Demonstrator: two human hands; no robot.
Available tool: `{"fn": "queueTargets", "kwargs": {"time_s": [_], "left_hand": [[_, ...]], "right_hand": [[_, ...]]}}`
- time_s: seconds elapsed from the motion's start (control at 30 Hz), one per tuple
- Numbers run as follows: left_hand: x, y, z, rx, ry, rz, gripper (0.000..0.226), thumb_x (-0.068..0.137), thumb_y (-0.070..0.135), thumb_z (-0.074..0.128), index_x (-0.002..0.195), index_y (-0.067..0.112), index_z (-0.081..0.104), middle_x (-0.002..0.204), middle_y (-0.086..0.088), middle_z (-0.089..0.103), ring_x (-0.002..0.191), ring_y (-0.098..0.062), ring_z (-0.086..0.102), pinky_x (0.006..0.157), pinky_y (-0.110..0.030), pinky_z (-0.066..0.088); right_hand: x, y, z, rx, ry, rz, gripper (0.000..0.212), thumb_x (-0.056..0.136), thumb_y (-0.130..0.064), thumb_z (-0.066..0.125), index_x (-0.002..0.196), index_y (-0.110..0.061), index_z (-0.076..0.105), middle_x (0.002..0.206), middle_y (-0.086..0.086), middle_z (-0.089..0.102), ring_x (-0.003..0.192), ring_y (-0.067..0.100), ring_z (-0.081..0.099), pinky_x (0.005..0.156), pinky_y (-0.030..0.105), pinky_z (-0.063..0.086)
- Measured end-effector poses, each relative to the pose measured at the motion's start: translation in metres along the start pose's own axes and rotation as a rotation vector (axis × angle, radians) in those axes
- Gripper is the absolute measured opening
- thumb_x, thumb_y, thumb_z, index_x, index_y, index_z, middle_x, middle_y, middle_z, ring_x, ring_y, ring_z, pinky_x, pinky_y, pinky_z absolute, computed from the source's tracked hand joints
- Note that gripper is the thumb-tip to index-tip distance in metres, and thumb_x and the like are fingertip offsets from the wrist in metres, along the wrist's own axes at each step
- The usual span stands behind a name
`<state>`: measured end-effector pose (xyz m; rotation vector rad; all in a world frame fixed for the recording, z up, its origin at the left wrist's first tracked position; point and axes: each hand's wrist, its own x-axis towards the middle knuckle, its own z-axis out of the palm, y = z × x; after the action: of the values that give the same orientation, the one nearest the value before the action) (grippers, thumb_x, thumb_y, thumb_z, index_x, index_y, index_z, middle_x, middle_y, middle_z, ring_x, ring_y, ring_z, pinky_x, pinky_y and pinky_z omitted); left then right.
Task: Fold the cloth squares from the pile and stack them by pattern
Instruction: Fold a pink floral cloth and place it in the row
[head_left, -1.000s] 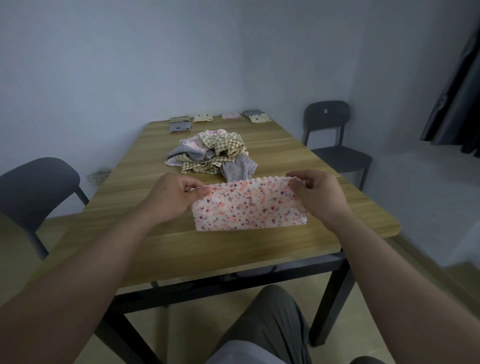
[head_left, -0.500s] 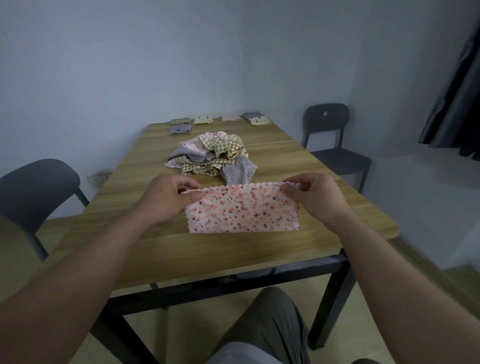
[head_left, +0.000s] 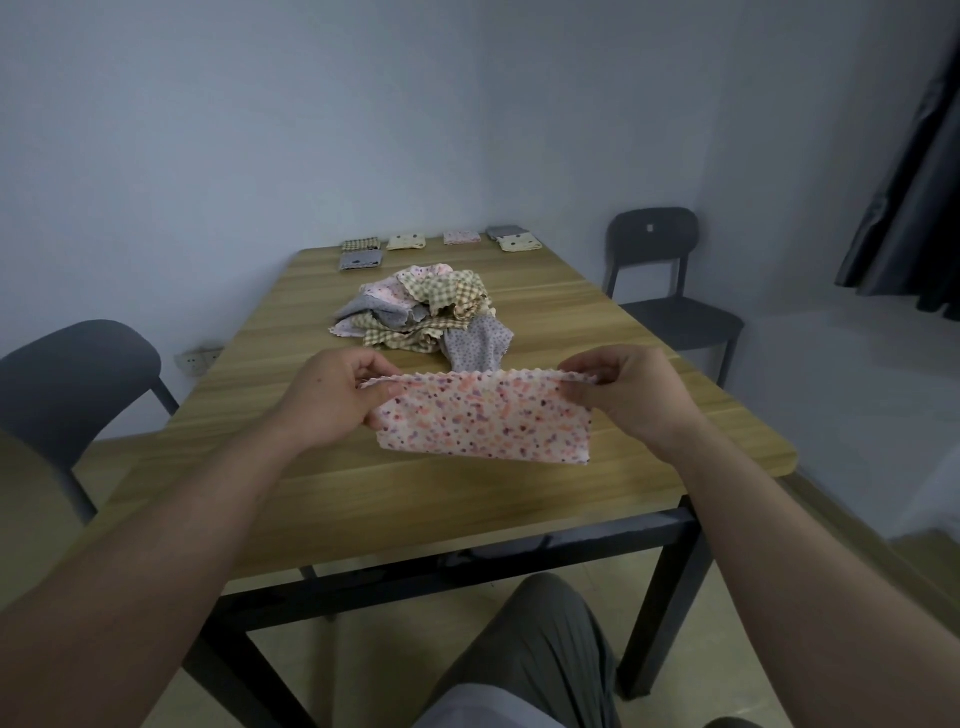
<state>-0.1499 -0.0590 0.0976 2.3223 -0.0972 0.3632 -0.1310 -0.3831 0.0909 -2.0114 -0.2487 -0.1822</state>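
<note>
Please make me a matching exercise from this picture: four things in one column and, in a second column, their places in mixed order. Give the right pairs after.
Things
1. pink dotted cloth
2. loose pile of cloths
3. checked folded stack
4. wall socket

Places
A. middle of the table
B. low on the wall, left of the table
C. pinched at its top corners by the left hand and the right hand
D. at the table's far edge

Pairs: 1-C, 2-A, 3-D, 4-B

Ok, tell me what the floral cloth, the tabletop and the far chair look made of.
Floral cloth: thin woven fabric, likely cotton; pinked zigzag edge, printed dots.
Tabletop: wood-grain finish, maybe laminate; streaked grain, satin sheen.
Far chair: probably moulded plastic, matte grey; smooth one-piece back.
</note>
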Motion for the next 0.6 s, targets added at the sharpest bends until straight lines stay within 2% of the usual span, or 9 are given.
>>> {"fn": "queueTargets", "kwargs": {"time_s": [0.1, 0.17, 0.3, 0.37, 0.43, 0.5, 0.6], "left_hand": [[-0.0006, 0.0002, 0.0008, -0.061, -0.014, -0.040, 0.005, 0.091, 0.013, 0.074, 0.092, 0.016, 0.070, 0.095, 0.005, 0.073, 0.061, -0.019, 0.074, 0.072, -0.046, 0.061], [-0.0003, 0.0000, 0.0010, -0.071, -0.024, -0.049, 0.005, 0.092, 0.012, 0.072, 0.094, 0.016, 0.070, 0.092, 0.003, 0.075, 0.064, -0.019, 0.075, 0.075, -0.047, 0.060], [0.0004, -0.0009, 0.0008, -0.066, -0.038, -0.052, 0.009, 0.094, 0.010, 0.070, 0.096, 0.018, 0.069, 0.093, 0.001, 0.076, 0.068, -0.016, 0.076, 0.073, -0.041, 0.060], [0.0006, -0.0017, 0.0005, -0.080, -0.045, -0.057, 0.010, 0.094, 0.008, 0.069, 0.097, 0.018, 0.068, 0.095, 0.000, 0.076, 0.070, -0.016, 0.076, 0.067, -0.032, 0.060], [0.0005, -0.0016, 0.0001, -0.085, -0.043, -0.058, 0.012, 0.094, 0.008, 0.069, 0.096, 0.020, 0.069, 0.096, 0.000, 0.076, 0.071, -0.015, 0.076, 0.064, -0.027, 0.058], [0.0012, -0.0012, 0.0001, -0.073, -0.041, -0.050, 0.015, 0.093, 0.009, 0.070, 0.096, 0.023, 0.071, 0.097, 0.003, 0.075, 0.071, -0.014, 0.076, 0.066, -0.029, 0.057], [0.0020, -0.0021, -0.0002, -0.068, -0.040, -0.042, 0.016, 0.091, 0.012, 0.074, 0.100, 0.024, 0.075, 0.100, 0.005, 0.075, 0.071, -0.014, 0.076, 0.073, -0.033, 0.060]], "right_hand": [[-0.0005, -0.0006, -0.0007, -0.004, -0.007, 0.003, 0.024, 0.078, -0.013, 0.086, 0.100, -0.020, 0.079, 0.092, 0.006, 0.075, 0.073, 0.006, 0.068, 0.064, 0.015, 0.055], [-0.0002, -0.0005, -0.0009, 0.002, -0.012, 0.002, 0.024, 0.077, -0.012, 0.087, 0.098, -0.020, 0.079, 0.092, 0.008, 0.075, 0.072, 0.007, 0.067, 0.064, 0.016, 0.055], [0.0000, -0.0005, -0.0009, 0.017, -0.016, 0.001, 0.023, 0.075, -0.012, 0.088, 0.096, -0.020, 0.079, 0.092, 0.010, 0.075, 0.074, 0.011, 0.068, 0.064, 0.015, 0.056], [-0.0004, -0.0007, -0.0006, 0.016, -0.028, 0.000, 0.023, 0.076, -0.012, 0.088, 0.096, -0.019, 0.079, 0.092, 0.009, 0.075, 0.075, 0.011, 0.069, 0.064, 0.014, 0.055], [-0.0013, -0.0014, -0.0006, 0.014, -0.044, 0.002, 0.022, 0.077, -0.011, 0.087, 0.096, -0.020, 0.080, 0.092, 0.006, 0.075, 0.073, 0.007, 0.068, 0.063, 0.013, 0.054], [-0.0014, -0.0015, -0.0003, -0.009, -0.053, 0.002, 0.021, 0.079, -0.012, 0.085, 0.097, -0.022, 0.080, 0.090, 0.001, 0.075, 0.069, 0.000, 0.066, 0.062, 0.012, 0.052], [0.0005, -0.0014, 0.0004, -0.051, -0.063, 0.002, 0.017, 0.083, -0.014, 0.082, 0.097, -0.025, 0.079, 0.088, -0.005, 0.075, 0.073, 0.002, 0.068, 0.064, 0.014, 0.054]]}}
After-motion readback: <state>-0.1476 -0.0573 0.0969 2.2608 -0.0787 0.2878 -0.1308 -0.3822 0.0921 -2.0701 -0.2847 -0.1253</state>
